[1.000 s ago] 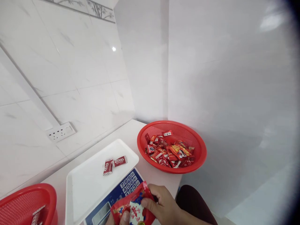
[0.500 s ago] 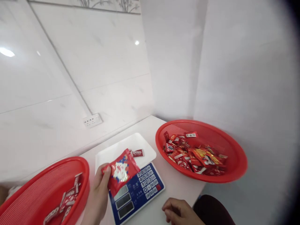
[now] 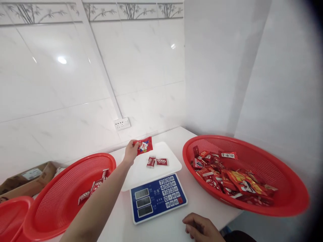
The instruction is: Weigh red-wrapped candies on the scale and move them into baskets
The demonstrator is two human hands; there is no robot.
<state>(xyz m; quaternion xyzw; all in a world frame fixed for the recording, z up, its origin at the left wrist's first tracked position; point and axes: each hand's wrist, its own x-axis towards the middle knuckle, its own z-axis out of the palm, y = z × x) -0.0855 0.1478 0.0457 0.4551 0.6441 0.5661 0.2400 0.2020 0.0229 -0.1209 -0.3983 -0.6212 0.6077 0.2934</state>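
Pinched by one edge in my left hand (image 3: 132, 150) is a small red packet (image 3: 145, 145) with a white and blue print. It is held over the back left part of the scale's white tray (image 3: 161, 148). Two dark red wrapped candies (image 3: 162, 162) lie side by side on that tray. The digital scale (image 3: 159, 198) has a blue panel with number keys and three displays. My right hand (image 3: 202, 227) is low in front of the scale's right corner, its fingers curled in, with nothing seen in them.
To the right, a red plastic basket (image 3: 290, 188) holds many red and gold packets. Another red basket (image 3: 50, 205) on the left has several wrapped candies inside. Part of a third red basket (image 3: 12, 211) and a cardboard box (image 3: 45, 173) are at far left. A wall socket (image 3: 122, 123) is behind.
My left hand has carried the red packet away from me, from above the scale's panel to the tray's back left. The view has tilted up and turned left. My right hand stays curled.
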